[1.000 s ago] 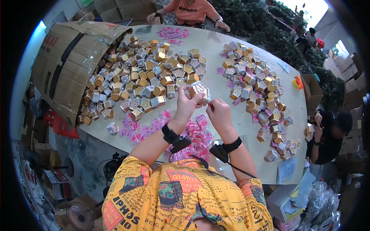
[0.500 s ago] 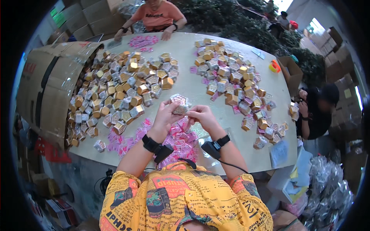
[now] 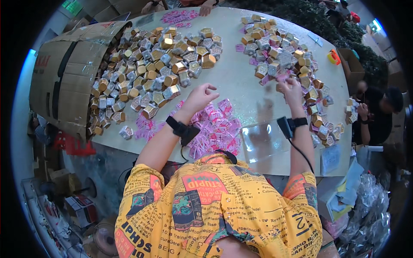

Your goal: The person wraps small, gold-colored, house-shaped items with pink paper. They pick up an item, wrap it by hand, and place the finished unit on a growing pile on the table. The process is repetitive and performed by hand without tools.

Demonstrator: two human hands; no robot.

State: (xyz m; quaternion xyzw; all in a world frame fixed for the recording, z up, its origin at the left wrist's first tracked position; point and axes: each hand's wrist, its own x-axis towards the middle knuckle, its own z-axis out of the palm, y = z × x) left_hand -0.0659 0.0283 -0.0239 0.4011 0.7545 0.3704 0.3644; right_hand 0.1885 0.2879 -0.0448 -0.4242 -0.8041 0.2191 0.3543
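Observation:
My left hand (image 3: 201,98) hovers over the near middle of the table, fingers curved and thumb apart, nothing in it. Below it lies a heap of small pink packets (image 3: 215,129). My right hand (image 3: 292,91) reaches to the near side of the right pile, fingers pinched on a pink packet (image 3: 282,78), slightly blurred. Gold and clear-wrapped small boxes (image 3: 273,69) with pink packets among them make up that pile. A larger heap of similar wrapped boxes (image 3: 150,75) spreads across the left of the table.
A big cardboard carton (image 3: 64,77) lies on its side at the left, open toward the heap. At the far edge are a co-worker's hand (image 3: 207,7) and more pink packets (image 3: 178,17). An orange tape dispenser (image 3: 333,57) sits at right, near another person (image 3: 383,112).
My hands have parted. The wrapped box has left my left hand, and my right hand has moved right and away to the right pile. The view has shifted.

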